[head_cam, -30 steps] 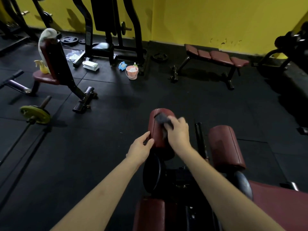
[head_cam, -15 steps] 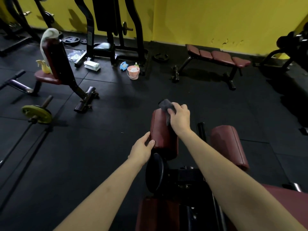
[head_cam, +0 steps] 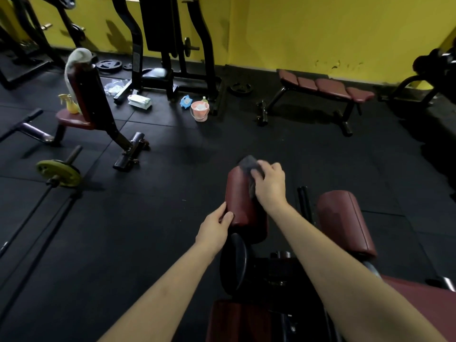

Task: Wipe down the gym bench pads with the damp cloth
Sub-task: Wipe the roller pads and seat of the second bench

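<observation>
The grey cloth [head_cam: 249, 166] sits bunched at the far top end of the left roller pad [head_cam: 243, 203], centre of the frame, gripped by the right hand [head_cam: 270, 185]. The pad's long axis runs away from the person, so the unwiped length lies below that hand. The left hand [head_cam: 216, 230] clasps the pad's near end. Since a second ago, the cloth has climbed from mid-pad to the top.

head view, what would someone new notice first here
First, the two bare arms reaching forward: the right hand presses a dark grey cloth on the far end of a maroon padded roller, while the left hand holds its near side. Behind stands the bright yellow wall, with a flat maroon bench before it. A pink plastic bucket sits on the black floor, mid-left.
</observation>
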Motion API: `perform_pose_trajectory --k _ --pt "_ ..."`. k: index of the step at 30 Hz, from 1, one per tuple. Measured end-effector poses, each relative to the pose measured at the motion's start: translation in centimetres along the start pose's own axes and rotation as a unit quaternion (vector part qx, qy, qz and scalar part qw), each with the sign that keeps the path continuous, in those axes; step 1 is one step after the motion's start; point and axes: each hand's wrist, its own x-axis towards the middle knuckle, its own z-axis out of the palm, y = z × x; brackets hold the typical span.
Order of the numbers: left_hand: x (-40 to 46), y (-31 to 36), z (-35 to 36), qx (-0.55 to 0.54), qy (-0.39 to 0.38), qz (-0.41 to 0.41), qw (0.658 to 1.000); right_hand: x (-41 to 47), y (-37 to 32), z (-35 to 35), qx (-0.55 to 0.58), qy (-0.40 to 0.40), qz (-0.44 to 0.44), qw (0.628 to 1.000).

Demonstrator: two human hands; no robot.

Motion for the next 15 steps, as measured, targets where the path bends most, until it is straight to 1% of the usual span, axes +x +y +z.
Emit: perform_pose_trajectory --k 1,3,6,8,11,13,15 --pt "-0.2 0.3 0.0 0.002 0.001 0.0 1.0 1.1 0.1 0.0 0.01 0.006 0.027 1.0" --pt "-0.2 0.5 -0.1 0.021 0.017 0.003 1.0 1.3 0.3 -0.2 0.007 -0.002 0.043 0.999" --pt "-0.6 1.6 -0.2 0.057 0.043 0.036 0.997 -2.6 0.4 -0.9 -0.015 -0.013 0.011 1.0" --pt "-0.8 2.1 0.0 0.071 0.033 0.054 0.995 -6.8 1.0 -1.7 -0.026 -0.016 -0.012 0.999" --pt "-0.7 2.2 0.2 0.095 0.025 0.054 0.994 -11.2 1.8 -2.7 -0.015 -0.032 -0.028 0.999" --pt "-0.2 1.6 0.1 0.077 0.021 0.041 0.996 -10.3 1.8 -2.4 -0.019 -0.031 -0.043 0.998" --pt "0.3 0.8 0.0 0.055 0.015 0.024 0.998 -6.7 1.1 -1.5 -0.029 -0.017 -0.049 0.998"
